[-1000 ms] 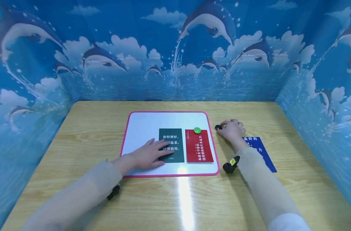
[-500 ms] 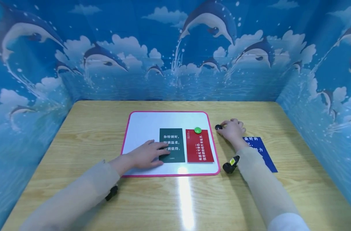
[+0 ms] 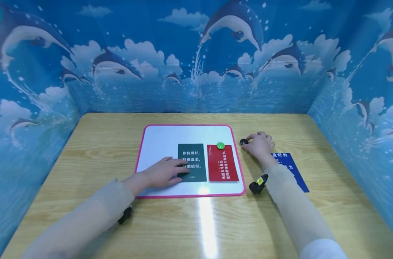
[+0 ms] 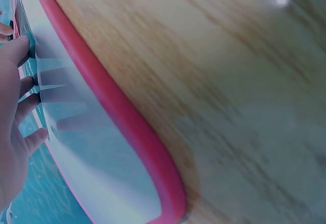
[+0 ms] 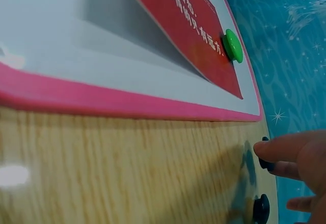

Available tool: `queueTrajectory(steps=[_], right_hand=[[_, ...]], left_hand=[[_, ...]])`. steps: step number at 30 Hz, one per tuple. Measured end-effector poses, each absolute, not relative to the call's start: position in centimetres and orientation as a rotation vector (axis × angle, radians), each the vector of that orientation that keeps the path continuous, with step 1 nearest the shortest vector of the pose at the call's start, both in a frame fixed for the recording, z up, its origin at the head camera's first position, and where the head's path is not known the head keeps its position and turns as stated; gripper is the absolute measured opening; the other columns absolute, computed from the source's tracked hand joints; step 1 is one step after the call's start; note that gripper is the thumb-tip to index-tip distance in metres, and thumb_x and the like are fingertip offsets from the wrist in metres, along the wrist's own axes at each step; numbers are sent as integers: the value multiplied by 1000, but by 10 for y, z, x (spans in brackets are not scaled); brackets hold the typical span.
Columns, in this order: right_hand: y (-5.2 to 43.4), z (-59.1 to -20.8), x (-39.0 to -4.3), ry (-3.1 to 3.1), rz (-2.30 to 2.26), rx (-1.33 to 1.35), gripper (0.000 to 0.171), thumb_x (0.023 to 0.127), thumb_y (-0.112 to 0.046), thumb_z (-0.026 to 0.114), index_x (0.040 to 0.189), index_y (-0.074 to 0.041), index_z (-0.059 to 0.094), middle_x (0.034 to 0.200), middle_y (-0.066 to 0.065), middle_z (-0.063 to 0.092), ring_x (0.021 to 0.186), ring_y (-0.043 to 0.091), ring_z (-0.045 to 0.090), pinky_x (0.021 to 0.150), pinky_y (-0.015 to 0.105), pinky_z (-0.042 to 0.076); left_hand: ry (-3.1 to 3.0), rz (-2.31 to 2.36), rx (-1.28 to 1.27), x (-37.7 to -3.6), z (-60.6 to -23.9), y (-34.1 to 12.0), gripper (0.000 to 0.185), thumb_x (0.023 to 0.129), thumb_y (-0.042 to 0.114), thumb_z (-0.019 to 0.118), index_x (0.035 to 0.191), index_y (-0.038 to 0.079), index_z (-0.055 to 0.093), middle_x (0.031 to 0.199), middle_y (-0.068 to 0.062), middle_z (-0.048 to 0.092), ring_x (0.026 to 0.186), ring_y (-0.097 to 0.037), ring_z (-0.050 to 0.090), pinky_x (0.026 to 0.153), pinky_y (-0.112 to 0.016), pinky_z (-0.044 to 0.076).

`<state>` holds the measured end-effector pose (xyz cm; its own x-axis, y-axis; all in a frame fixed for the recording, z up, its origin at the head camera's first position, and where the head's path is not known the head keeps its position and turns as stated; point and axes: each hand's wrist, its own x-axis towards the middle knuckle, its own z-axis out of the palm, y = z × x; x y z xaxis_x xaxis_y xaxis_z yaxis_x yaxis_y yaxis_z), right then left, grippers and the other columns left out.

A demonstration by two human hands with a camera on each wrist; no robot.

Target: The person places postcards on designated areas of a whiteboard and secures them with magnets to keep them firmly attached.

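My left hand [image 3: 165, 172] lies with spread fingers over the lower left of a dark green card [image 3: 194, 174], which sits on a pink-edged whiteboard [image 3: 164, 136]. In the left wrist view, fingers of this hand [image 4: 12, 107] cast shadows on the board. Right of the board, my right hand [image 3: 260, 146] pinches a black round magnet [image 3: 243, 142] between thumb and finger. The right wrist view shows that pinched magnet [image 5: 265, 158] close to the tabletop. A second black magnet [image 5: 261, 208] stands near the hand there.
A red card [image 3: 223, 165] lies on the board beside the green one, under a green magnet [image 3: 220, 145] at its top; its lower end lifts off the board. Partly beneath the right forearm is a blue card [image 3: 296, 172]. Dolphin-print curtains [image 3: 196, 93] enclose the wooden table [image 3: 105, 144].
The left hand has drawn back slightly to the left, uncovering more of the green card's text. My right hand keeps its place at the black magnet.
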<state>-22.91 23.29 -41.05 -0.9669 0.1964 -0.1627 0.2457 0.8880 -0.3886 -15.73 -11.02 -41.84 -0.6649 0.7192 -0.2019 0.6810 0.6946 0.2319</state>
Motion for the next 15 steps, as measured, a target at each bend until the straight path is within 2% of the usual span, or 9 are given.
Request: queueTrajectory(steps=[15], right_hand=[[217,-394,-227,2971,-644,257,43,83,-31,68,117,-7,62,149,25,23,136,47,15,106,62,14]], left_hand=[[2634,188,1135,-158,-419,-110,45,93,39,54,136,29,48,144,-1,44,134,-18,40,111,-48,31]])
